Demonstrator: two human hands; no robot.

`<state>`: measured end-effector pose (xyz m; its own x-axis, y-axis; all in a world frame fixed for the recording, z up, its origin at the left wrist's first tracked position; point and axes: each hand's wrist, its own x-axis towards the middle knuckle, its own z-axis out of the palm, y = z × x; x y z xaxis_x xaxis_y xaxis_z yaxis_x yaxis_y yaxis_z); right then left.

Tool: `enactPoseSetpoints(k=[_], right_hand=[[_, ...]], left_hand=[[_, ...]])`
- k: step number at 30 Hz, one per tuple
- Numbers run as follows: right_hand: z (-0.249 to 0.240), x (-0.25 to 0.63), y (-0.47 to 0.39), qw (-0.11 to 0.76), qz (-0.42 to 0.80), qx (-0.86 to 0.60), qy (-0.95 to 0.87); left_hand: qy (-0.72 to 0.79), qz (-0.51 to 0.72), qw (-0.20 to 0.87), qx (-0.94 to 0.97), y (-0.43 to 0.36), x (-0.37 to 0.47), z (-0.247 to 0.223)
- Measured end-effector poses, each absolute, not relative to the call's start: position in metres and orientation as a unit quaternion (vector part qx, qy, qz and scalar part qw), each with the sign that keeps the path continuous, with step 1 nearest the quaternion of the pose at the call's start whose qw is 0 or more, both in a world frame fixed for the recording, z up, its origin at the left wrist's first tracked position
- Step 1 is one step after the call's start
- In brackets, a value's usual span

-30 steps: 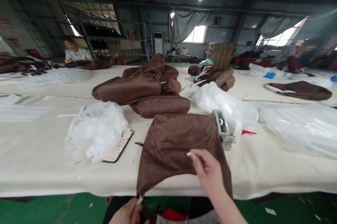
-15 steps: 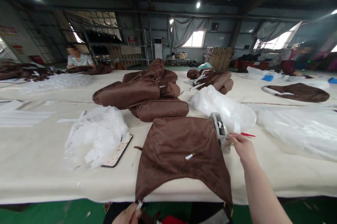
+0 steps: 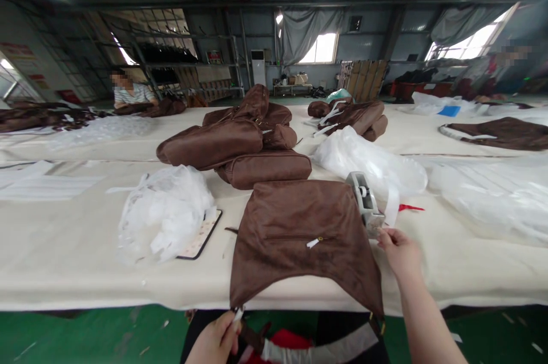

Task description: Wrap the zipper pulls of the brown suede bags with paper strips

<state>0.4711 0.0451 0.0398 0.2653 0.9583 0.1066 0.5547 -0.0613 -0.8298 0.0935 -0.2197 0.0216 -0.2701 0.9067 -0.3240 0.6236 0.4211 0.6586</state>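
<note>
A brown handbag [image 3: 303, 213] lies flat at the table's front edge, its zip pull wrapped in white. Its strap hangs over the edge, covered by a pale wrapping [image 3: 325, 350]. At the bag's lower left corner, my left hand [image 3: 220, 334] is closed in a pinch on the strap end, where a bit of white wrapping shows. My right hand [image 3: 401, 253] pinches at the front end of a grey tape dispenser [image 3: 365, 201], beside the bag's right side. Clear tape seems to be between the fingertips, though it is hard to make out.
Several brown bags [image 3: 214, 144] are piled behind. A crumpled plastic bag [image 3: 166, 213] partly covers a phone [image 3: 201, 238] at left. More plastic [image 3: 368, 161] and a red strip [image 3: 411, 207] lie at right. A co-worker [image 3: 131, 90] sits at far left; another person [image 3: 509, 70] is at far right.
My right hand has drawn slightly down towards me at the dispenser's front end. More of the wrapped strap shows below the table edge. The view has tilted down a little.
</note>
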Motion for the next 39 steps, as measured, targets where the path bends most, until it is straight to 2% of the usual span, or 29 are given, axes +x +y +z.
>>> enactPoseSetpoints(k=[2, 4, 6, 8, 10, 13, 17, 24, 30, 35, 39], right_hand=[[0.041, 0.471, 0.035, 0.379, 0.207, -0.722, -0.540], [0.047, 0.460, 0.017, 0.393, 0.192, -0.723, -0.534], [0.056, 0.435, -0.006, 0.434, 0.242, -0.674, -0.547], [0.064, 0.399, -0.032, 0.442, 0.356, -0.587, -0.578], [0.069, 0.357, -0.061, 0.385, 0.487, -0.480, -0.620], [0.061, 0.298, -0.099, 0.254, 0.640, -0.354, -0.633], [0.030, 0.250, -0.126, 0.148, 0.747, -0.303, -0.573], [-0.007, 0.229, -0.128, 0.067, 0.755, -0.313, -0.573], [-0.014, 0.225, -0.128, 0.054, 0.696, -0.351, -0.625], [-0.014, 0.231, -0.125, 0.039, 0.707, -0.317, -0.631], [-0.013, 0.236, -0.123, 0.024, 0.754, -0.254, -0.605]], left_hand=[[0.765, 0.227, 0.349, 0.492, -0.221, 0.095, 0.028], [0.758, 0.246, 0.365, 0.481, -0.223, 0.097, 0.032], [0.748, 0.266, 0.384, 0.471, -0.225, 0.098, 0.034], [0.744, 0.284, 0.390, 0.462, -0.225, 0.098, 0.033], [0.742, 0.294, 0.381, 0.467, -0.226, 0.099, 0.032], [0.742, 0.297, 0.373, 0.472, -0.228, 0.100, 0.030], [0.736, 0.306, 0.367, 0.479, -0.231, 0.102, 0.030], [0.724, 0.311, 0.361, 0.499, -0.233, 0.099, 0.030], [0.715, 0.321, 0.374, 0.496, -0.233, 0.098, 0.031], [0.669, 0.449, 0.529, 0.266, -0.233, 0.100, 0.025], [0.631, 0.453, 0.602, 0.185, -0.233, 0.099, 0.024]])
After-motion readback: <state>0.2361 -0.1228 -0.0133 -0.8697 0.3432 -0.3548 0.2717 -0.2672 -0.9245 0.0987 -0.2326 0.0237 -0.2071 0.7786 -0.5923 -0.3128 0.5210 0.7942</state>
